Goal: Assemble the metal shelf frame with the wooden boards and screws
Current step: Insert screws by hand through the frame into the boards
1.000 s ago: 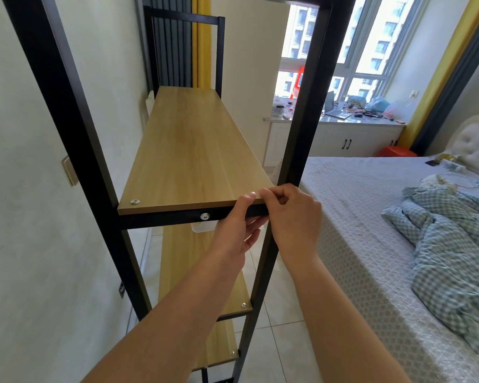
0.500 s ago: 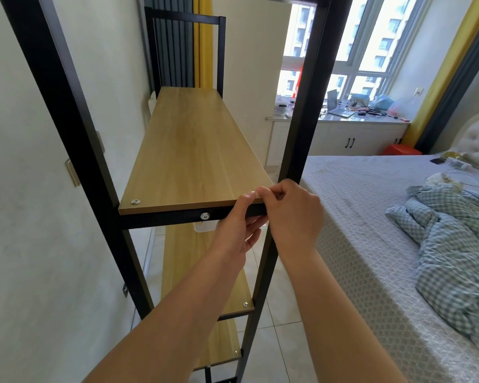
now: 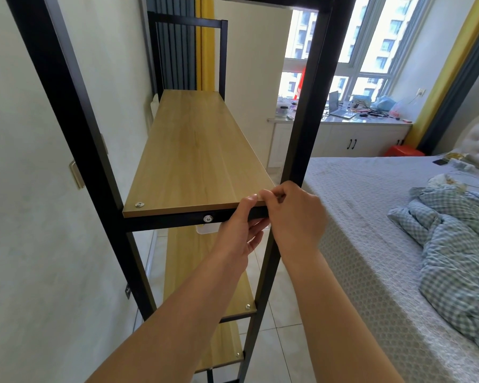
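The black metal shelf frame [image 3: 307, 106] stands upright in front of me against the left wall. A wooden board [image 3: 197, 156] lies on its middle crossbar. A screw [image 3: 139, 204] sits in the board's near left corner, and a bolt head [image 3: 208, 218] shows in the crossbar. My left hand [image 3: 238, 233] grips the board's near right edge, thumb on top and fingers under the crossbar. My right hand [image 3: 296, 214] is at the near right corner with fingertips pinched together; what they pinch is hidden. Two lower boards [image 3: 241, 297] are fixed below.
A bed [image 3: 371, 217] with a crumpled checked blanket [image 3: 454, 244] lies close on the right. A narrow strip of tiled floor [image 3: 282, 313] runs between bed and shelf. A cluttered window counter [image 3: 343, 120] and a red stool [image 3: 404, 151] are at the back.
Both hands stay at the board's near right corner. Only my view has shifted slightly.
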